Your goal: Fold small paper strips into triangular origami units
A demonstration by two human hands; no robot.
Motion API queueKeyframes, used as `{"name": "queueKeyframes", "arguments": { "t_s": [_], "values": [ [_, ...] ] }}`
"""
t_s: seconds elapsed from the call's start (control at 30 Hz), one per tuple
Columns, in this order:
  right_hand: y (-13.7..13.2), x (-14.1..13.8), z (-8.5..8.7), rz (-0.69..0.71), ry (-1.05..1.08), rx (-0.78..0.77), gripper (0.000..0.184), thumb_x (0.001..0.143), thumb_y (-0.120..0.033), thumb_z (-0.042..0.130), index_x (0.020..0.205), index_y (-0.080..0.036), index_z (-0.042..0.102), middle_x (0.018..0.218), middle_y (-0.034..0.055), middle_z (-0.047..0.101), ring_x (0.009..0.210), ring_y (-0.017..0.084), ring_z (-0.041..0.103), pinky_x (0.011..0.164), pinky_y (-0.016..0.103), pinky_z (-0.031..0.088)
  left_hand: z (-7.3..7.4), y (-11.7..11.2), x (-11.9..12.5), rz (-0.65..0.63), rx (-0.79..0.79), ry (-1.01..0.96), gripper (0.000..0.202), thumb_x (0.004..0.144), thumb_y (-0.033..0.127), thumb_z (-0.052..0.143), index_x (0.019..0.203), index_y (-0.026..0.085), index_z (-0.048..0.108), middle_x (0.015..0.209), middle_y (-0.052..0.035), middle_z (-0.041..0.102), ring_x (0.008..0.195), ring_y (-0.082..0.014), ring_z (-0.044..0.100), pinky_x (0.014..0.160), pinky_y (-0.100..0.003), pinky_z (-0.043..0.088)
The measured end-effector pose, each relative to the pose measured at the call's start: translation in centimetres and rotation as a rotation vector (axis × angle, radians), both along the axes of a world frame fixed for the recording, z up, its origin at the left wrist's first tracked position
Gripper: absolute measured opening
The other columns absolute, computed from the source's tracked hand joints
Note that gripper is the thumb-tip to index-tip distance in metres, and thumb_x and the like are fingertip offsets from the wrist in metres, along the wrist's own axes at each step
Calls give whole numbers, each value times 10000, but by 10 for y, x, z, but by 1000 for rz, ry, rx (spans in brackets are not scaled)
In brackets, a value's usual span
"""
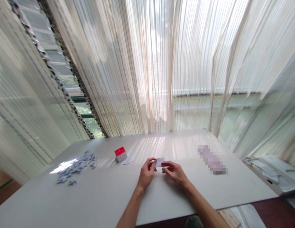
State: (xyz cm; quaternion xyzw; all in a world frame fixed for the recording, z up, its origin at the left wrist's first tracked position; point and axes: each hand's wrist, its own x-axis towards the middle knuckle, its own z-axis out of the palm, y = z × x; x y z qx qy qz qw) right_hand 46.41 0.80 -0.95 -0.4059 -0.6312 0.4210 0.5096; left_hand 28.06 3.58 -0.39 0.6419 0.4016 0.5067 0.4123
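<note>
A small pale slip of paper (pixel 160 162) is held between both hands just above the white table (pixel 95 193), near its middle. My left hand (pixel 146 172) pinches the slip's left end with fingers curled. My right hand (pixel 174 172) pinches its right end, thumb and forefinger pressed together. Both forearms reach in from the bottom edge.
A small red-topped grey box (pixel 121 154) sits on white paper sheets (pixel 128 158) left of the hands. A heap of several small folded paper pieces (pixel 76 166) lies far left. A blurred oblong object (pixel 211 159) lies at right. Striped curtains (pixel 147 69) hang behind; a tray (pixel 272 174) stands right.
</note>
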Motion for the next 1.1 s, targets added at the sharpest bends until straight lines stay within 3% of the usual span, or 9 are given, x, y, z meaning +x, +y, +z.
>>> {"name": "queueKeyframes", "arguments": {
  "t_s": [0.1,0.27,0.47,0.63,0.87,1.0,1.1],
  "values": [
    [0,-2,0,-2,16,21,336,812,-402,646,1070,-187,661,973,86,716,764,215,707,715,339,562,0,0,0,-19,20,65,218,857,339,546,945,170,649,813,-36,660,675,-150,621,607,-246,483],
    [-1,-3,1,-18,-11,38,313,836,-443,616,991,-179,683,819,67,723,724,216,705,691,335,556,3,-4,2,-41,96,145,232,831,335,605,1007,189,641,992,-58,659,818,-177,645,657,-264,498],
    [0,0,3,-87,-35,61,337,844,-465,602,1031,-189,657,808,64,713,698,206,697,626,297,540,5,-6,2,-44,112,176,207,824,372,624,903,189,675,948,-52,673,818,-179,638,656,-258,494],
    [3,0,0,-125,51,12,475,788,-489,658,1160,-204,582,912,75,699,683,201,706,608,297,551,7,-7,3,-43,110,164,220,837,384,603,854,180,685,909,-50,677,781,-171,626,641,-248,485],
    [2,-2,3,-162,63,-4,373,767,-523,666,878,-167,679,819,77,718,652,212,701,612,304,551,9,-10,4,-60,7,163,277,792,437,642,857,173,693,802,-33,681,543,-117,539,509,-216,420],
    [1,-2,4,-171,60,-12,398,755,-552,663,855,-168,684,807,77,720,647,216,700,595,304,554,11,-11,5,-50,-13,136,309,767,469,657,832,169,692,784,-30,684,513,-112,520,483,-213,398],
    [2,-2,3,-137,52,-15,425,737,-549,682,923,-168,679,853,79,721,654,213,702,597,305,559,9,-10,5,-42,18,120,293,783,452,649,832,164,676,798,-36,685,591,-132,576,537,-222,440]
  ]
}}
